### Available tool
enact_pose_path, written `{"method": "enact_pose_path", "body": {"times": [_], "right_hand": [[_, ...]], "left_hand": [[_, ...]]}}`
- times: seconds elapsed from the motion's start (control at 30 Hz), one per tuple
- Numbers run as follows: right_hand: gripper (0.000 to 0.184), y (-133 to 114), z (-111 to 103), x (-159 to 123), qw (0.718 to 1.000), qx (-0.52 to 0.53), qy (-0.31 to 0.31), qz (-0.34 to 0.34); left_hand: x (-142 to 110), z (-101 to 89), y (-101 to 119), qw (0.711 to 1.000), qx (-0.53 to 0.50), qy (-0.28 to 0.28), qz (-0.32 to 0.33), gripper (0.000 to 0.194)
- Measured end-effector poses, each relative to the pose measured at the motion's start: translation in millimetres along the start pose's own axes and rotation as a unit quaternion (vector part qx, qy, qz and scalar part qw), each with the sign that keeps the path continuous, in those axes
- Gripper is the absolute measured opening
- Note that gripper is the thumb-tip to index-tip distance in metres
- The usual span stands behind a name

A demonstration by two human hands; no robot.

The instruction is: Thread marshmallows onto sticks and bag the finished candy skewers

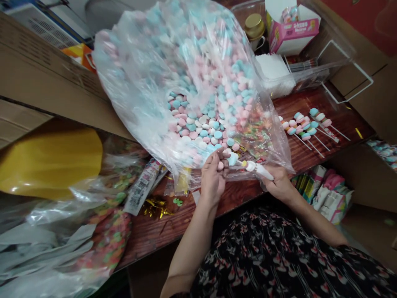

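Two hands are working over a red-brown wood table (pixel 149 231), and we sweep in from the left: a yellow sheet (pixel 46 161), a clear bag of speckled sweets (pixel 105 244), a printed packet (pixel 141 186), gold tinsel (pixel 156 207). Now the action! The left hand (pixel 212 180) rises from the lower left, forearm angled inward, fingers closed in a tight pinch on a pink sweet (pixel 221 165), right at the mouth of a huge clear bag (pixel 186 82) of pink, blue and white sweets. Just beside that pinch sits the tip of a white stick (pixel 254 167), lying nearly level, long axis running left to right between the hands. The right hand (pixel 279 184), nearer its far end, grips it, wrist low. Further right lie sweet skewers (pixel 305 124), with a pink box (pixel 291 31) beyond.
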State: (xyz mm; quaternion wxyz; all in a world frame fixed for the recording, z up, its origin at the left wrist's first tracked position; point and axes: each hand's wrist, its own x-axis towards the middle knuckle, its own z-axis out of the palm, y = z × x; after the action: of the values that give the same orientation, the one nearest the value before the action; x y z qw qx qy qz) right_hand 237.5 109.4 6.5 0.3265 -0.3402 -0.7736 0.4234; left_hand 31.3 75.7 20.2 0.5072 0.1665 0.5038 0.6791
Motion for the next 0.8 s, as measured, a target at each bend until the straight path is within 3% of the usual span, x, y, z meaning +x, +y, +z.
{"method": "enact_pose_path", "body": {"times": [0.23,0.37,0.43,0.6,0.7,0.8], "right_hand": [[0.036,5,2,-6,0.998,-0.037,-0.04,0.019],[0.026,7,-2,-4,0.998,-0.023,-0.043,0.025],[0.021,6,-5,-4,0.999,0.0,-0.029,0.032],[0.019,1,-8,-9,0.999,0.006,-0.017,0.048],[0.022,-3,-3,-10,0.998,-0.008,-0.026,0.051],[0.025,-6,5,-9,0.999,-0.005,-0.023,0.046]], "left_hand": [[-2,6.8,10,0.997,-0.016,-0.069,-0.026,0.036],[-8,-1.3,8,0.994,-0.002,-0.096,-0.054,0.042],[-9,-5.3,5,0.995,0.006,-0.076,-0.059,0.039],[-8,0.5,-6,0.998,0.011,0.031,0.051,0.019],[-10,11.6,-14,0.989,0.073,0.027,0.128,0.022],[-15,16.6,-22,0.975,0.17,-0.015,0.143,0.032]]}}
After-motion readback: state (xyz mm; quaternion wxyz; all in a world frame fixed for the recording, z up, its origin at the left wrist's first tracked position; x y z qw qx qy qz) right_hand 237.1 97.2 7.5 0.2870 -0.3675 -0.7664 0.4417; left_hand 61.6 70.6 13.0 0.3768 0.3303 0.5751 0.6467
